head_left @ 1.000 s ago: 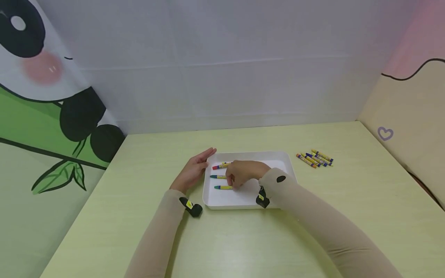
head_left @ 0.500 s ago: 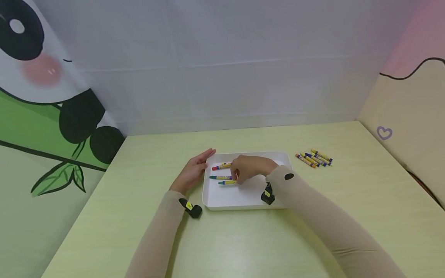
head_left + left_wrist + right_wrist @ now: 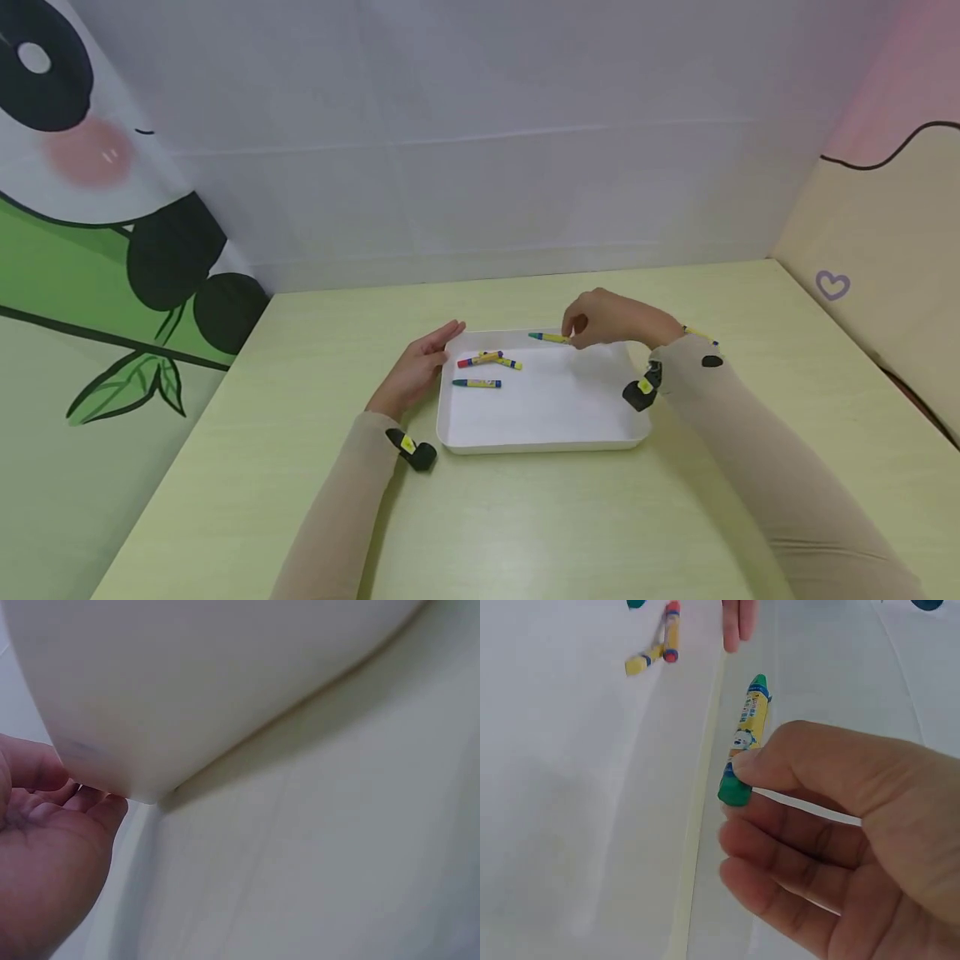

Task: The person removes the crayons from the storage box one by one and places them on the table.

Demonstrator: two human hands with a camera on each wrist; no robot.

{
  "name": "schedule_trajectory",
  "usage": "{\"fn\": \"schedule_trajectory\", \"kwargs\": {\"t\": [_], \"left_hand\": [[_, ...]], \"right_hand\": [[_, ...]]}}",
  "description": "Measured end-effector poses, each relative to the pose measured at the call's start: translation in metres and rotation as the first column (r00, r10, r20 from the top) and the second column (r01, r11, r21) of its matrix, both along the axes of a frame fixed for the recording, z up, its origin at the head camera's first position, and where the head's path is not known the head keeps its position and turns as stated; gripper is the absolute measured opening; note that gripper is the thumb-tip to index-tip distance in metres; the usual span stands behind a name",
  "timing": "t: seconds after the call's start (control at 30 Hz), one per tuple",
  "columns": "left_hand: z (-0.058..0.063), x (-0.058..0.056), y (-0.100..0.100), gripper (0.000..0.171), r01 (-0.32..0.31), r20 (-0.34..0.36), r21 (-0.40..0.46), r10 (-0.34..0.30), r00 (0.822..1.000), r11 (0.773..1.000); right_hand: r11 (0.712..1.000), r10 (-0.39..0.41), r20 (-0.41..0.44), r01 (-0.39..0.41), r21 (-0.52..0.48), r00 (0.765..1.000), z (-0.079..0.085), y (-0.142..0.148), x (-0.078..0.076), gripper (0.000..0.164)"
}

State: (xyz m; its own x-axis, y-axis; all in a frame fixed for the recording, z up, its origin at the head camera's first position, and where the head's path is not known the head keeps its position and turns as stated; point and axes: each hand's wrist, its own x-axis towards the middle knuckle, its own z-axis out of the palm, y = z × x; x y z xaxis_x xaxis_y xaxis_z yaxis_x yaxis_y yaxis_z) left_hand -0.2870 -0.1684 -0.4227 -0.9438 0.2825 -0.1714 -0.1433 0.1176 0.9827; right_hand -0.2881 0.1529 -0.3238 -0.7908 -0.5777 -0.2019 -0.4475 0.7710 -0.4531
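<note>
My right hand [image 3: 613, 319] pinches a green crayon [image 3: 551, 337] in a yellow wrapper, holding it over the tray's far edge. In the right wrist view, thumb and fingers grip its blunt end, and the green tip [image 3: 759, 681] points away. My left hand [image 3: 411, 367] rests at the left edge of the white tray [image 3: 540, 433], fingers extended along the far left corner. Its fingertips meet the rim in the left wrist view. Inside the tray lie a red crayon [image 3: 474, 361] crossing a yellow crayon [image 3: 512, 363], and a dark teal crayon [image 3: 476, 383] nearer me.
A crayon [image 3: 701, 335] shows on the table behind my right wrist; the forearm hides others there. The pale table [image 3: 480, 533] meets a grey-white cloth backdrop [image 3: 480, 200] at the back, with printed panels at both sides.
My right hand has picked up the green crayon from the tray's left part and carried it right and back to the far rim. My left hand has stayed in place.
</note>
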Motion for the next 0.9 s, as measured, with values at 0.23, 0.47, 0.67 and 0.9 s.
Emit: {"fn": "schedule_trajectory", "kwargs": {"t": [0.23, 0.47, 0.67, 0.9], "left_hand": [[-0.001, 0.001, 0.0, 0.057, -0.005, 0.008, 0.011, 0.005, 1.0, 1.0], [-0.004, 0.001, -0.001, 0.058, 0.003, 0.004, 0.048, -0.003, 1.0, 0.999], [-0.004, 0.002, -0.001, 0.058, 0.008, -0.001, 0.046, -0.008, 1.0, 0.999], [-0.004, 0.002, -0.003, 0.058, 0.006, 0.005, 0.049, -0.006, 1.0, 0.999]], "right_hand": [[0.99, -0.135, -0.063, 0.132, -0.049, 0.989, 0.001, 0.057, -0.002, 0.021], [0.973, -0.231, -0.113, 0.228, -0.04, 0.966, -0.012, 0.108, 0.003, 0.02], [0.957, -0.291, -0.144, 0.289, -0.033, 0.946, -0.03, 0.145, 0.006, 0.021], [0.935, -0.354, -0.13, 0.354, -0.021, 0.926, -0.042, 0.174, 0.011, 0.024]]}}
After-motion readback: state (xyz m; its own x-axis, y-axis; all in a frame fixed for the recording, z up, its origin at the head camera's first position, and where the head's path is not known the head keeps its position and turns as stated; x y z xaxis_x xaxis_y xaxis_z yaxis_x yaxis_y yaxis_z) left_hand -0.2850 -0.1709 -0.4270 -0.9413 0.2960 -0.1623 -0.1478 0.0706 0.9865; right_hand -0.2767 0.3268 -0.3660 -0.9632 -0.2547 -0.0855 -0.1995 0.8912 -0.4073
